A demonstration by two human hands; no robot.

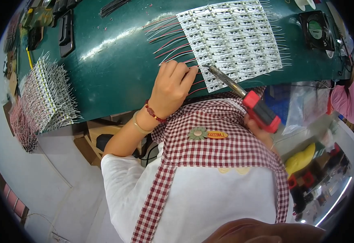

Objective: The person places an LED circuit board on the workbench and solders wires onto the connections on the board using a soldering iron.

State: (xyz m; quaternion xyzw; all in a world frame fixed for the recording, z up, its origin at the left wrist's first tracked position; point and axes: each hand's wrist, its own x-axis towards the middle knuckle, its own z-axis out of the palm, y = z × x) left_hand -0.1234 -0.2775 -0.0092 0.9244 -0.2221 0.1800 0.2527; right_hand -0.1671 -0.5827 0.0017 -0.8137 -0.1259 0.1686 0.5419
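A large white panel of small circuit boards (233, 40) lies on the green table, with red and white wires (171, 44) sticking out along its left edge and thin pale wires along its right. At the panel's lower left edge my left hand (172, 86) is closed in a pinch on a thin wire, most of which my fingers hide. My right hand (259, 130) grips a soldering iron (262, 111) by its red and black handle. Its metal tip reaches up and left to the panel's edge, close beside my left fingertips. The handle partly covers the right hand.
A stack of wired boards (45, 95) stands at the table's left edge, its red wires hanging over. A black holder (66, 34) lies at the back left, and a bundle of dark wires (114, 6) at the back. A black fan (316, 30) stands at the right.
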